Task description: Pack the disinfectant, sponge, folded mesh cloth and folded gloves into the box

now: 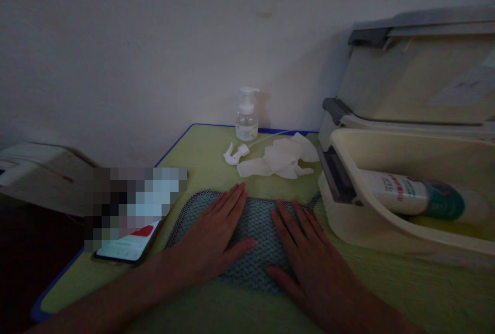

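My left hand [214, 236] lies flat, fingers stretched out, on a blue-green knitted cloth [253, 220] spread on the yellow-green table [201, 148]. My right hand [305, 256] rests flat on the same cloth just to the right, fingers apart and pointing away from me. Neither hand holds anything.
A phone [127, 244] lies at the table's left edge. Behind the cloth lie crumpled white wipes [280, 159] and a loose spray nozzle [235, 153]. A pump bottle [246, 115] stands by the wall. At right, a cream basin [348, 226] holds a lying bottle [413, 195].
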Tool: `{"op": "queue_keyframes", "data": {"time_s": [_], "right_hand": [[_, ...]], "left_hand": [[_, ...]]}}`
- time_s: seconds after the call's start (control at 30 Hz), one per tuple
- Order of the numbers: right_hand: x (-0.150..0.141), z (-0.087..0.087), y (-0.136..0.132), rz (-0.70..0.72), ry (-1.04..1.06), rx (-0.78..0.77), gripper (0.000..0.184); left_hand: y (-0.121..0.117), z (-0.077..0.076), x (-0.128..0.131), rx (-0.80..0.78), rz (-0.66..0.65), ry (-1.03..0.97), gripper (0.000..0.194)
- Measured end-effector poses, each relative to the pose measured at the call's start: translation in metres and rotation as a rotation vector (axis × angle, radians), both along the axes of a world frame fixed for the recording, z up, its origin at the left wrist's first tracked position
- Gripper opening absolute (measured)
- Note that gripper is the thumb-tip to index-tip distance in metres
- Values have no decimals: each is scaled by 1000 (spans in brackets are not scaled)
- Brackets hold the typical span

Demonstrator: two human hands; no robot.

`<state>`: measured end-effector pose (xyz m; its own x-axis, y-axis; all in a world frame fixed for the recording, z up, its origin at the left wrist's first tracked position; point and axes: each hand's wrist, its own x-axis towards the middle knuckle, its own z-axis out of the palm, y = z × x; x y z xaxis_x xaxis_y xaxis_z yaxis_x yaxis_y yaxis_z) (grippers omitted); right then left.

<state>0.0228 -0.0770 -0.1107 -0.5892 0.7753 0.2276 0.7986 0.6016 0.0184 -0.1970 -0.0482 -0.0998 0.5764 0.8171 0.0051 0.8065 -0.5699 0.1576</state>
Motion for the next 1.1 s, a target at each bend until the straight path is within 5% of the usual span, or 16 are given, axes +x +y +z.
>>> {"op": "queue_keyframes", "data": {"time_s": [0.23,1.1], "right_hand": [[-1,-1,-1,10,-9,67,71],[1,1,-1,12,-40,58,67]], "left_hand": [[-5,8,10,-93,-241,0,70],[-1,-5,-32,73,38,100,61]]}}
